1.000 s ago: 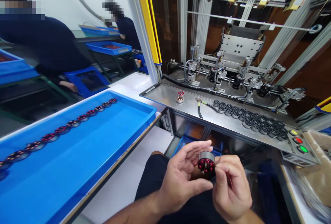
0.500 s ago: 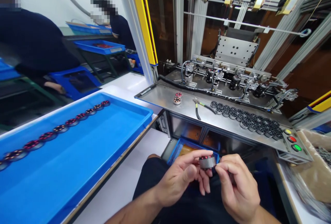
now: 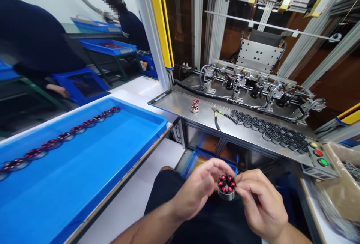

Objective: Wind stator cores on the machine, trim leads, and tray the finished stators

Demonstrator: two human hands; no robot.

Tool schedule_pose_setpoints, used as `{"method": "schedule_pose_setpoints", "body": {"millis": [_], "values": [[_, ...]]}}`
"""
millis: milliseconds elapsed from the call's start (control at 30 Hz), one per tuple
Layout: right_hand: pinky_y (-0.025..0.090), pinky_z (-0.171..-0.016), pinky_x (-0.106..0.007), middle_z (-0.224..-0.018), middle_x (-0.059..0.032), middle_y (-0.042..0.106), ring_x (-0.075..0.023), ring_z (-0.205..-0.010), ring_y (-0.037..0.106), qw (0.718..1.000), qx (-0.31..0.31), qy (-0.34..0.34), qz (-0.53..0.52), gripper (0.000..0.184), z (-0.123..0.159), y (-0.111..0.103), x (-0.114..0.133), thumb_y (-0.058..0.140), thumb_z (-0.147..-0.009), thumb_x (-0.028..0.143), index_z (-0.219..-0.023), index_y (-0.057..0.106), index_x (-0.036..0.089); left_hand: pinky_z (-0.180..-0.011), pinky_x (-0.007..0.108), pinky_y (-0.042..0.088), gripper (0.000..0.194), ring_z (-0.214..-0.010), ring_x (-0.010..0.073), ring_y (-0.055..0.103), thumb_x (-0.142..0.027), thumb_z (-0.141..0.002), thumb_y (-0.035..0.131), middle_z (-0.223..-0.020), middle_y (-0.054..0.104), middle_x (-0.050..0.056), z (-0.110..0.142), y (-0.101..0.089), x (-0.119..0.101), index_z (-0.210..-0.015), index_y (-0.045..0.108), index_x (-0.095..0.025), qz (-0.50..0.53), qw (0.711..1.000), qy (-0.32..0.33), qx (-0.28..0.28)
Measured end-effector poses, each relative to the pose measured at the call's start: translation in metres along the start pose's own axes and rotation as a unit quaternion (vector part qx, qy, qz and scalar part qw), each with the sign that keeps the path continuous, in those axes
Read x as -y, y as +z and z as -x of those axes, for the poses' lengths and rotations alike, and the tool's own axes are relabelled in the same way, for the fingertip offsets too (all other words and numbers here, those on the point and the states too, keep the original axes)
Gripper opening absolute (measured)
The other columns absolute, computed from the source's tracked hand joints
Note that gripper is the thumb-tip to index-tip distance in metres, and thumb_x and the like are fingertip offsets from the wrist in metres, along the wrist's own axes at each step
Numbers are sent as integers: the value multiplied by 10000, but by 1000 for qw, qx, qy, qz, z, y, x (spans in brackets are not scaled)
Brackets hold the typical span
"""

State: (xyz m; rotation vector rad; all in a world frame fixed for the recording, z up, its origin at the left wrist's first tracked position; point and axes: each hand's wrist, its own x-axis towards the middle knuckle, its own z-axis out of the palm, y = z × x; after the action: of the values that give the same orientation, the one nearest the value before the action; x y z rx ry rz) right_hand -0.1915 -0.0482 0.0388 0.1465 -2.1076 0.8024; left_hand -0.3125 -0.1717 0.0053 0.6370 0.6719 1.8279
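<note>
both hands pinch stator.

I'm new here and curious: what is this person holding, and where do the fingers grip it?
A small round motor stator with red windings, pinched by its outer rim between the left hand and the right hand.

Steel shelf: wound stator, pliers, row of black rings.
</note>
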Motion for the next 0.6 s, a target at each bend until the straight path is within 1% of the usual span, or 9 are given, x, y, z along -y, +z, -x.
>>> {"method": "schedule_pose_setpoints", "body": {"millis": [67,100,167,200,300,367,433,533,600], "values": [[554,-604,-222,-750,-48,675,-131,-688,672,999,6,-20,35,118,0,-4,0,539,-987,156,-923,638,160,-572,225,558,550,-665,182,734,-634,-800,669,-775,732,90,0,-3,1,-986,629,-117,1,995,-90,54],[556,-599,-227,-738,-43,674,-133,-680,675,999,9,-24,47,132,-1,-5,-1,534,-993,173,-912,638,166,-498,202,534,506,-583,174,722,-604,-829,658,-711,720,74,1,-4,2,-968,605,-121,2,990,-118,73],[561,-595,-245,-715,-35,667,-139,-659,669,998,12,-24,58,155,-1,-8,-1,526,-1000,195,-894,639,178,-451,179,524,415,-553,175,726,-500,-841,706,-705,728,67,2,-3,1,-986,576,-134,-1,989,-129,76],[563,-596,-253,-709,-33,663,-141,-650,663,998,11,-23,59,159,-1,-8,-1,524,-1001,200,-891,638,182,-460,175,536,399,-572,176,736,-449,-825,743,-725,736,66,2,-2,1,-1006,570,-139,-3,990,-123,65],[548,-586,-252,-703,-31,656,-137,-635,643,998,-7,-20,62,149,1,-7,1,531,-1000,209,-902,640,180,-499,169,563,436,-623,174,755,-354,-767,821,-790,746,56,2,2,0,-1058,561,-161,1,995,-94,35],[528,-573,-238,-700,-27,647,-129,-630,630,998,-23,-6,65,126,2,-5,2,547,-989,193,-907,639,172,-517,167,572,419,-635,162,758,-291,-770,822,-838,734,24,1,4,1,-1083,561,-192,12,997,-73,23],[511,-563,-228,-704,-24,637,-121,-625,616,998,-31,22,56,113,4,-3,4,558,-969,147,-890,637,168,-547,170,579,390,-683,155,764,-220,-774,816,-902,716,-2,1,5,3,-1086,582,-228,30,998,-46,20],[505,-575,-231,-724,-26,628,-121,-642,607,996,-33,74,26,149,5,-1,5,551,-936,75,-852,632,168,-691,209,596,360,-832,142,752,-139,-697,862,-1090,695,12,1,4,2,-983,657,-219,42,999,5,14],[496,-574,-231,-714,-21,614,-118,-637,593,994,-36,103,8,166,4,-1,4,548,-928,65,-821,625,167,-818,268,587,345,-973,167,720,-145,-633,904,-1175,682,28,1,4,0,-893,683,-196,48,998,39,7]]}}
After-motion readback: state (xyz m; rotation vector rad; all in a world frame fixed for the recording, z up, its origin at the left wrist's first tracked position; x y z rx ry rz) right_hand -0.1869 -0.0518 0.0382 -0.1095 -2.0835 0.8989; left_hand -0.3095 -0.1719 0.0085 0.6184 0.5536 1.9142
